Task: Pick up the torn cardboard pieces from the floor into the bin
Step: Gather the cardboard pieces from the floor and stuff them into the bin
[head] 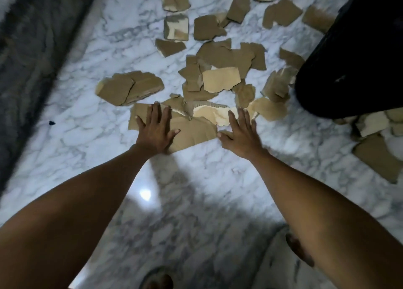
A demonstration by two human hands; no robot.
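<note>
On the big cardboard sheet, the left hand lay flat, fingers spread; the right hand hovered spread at its right edge. Light, stiff and thin, it probably wanted pinching by an edge, with the bin beyond it.

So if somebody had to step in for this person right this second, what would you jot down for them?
Left hand: open, fingers spread flat on the big cardboard piece nearest the person.
Right hand: open, flat at that piece's right edge, fingertips on a pale torn piece.
Neither hand holds anything yet.
Cardboard: many torn pieces lie scattered over the marble floor ahead, and more to the right by the black bin.
Done: cannot tell whether any pieces are in the bin; its inside is out of view.
Left: gather the pieces, starting with those under the hands, and drop them in the bin.
</note>
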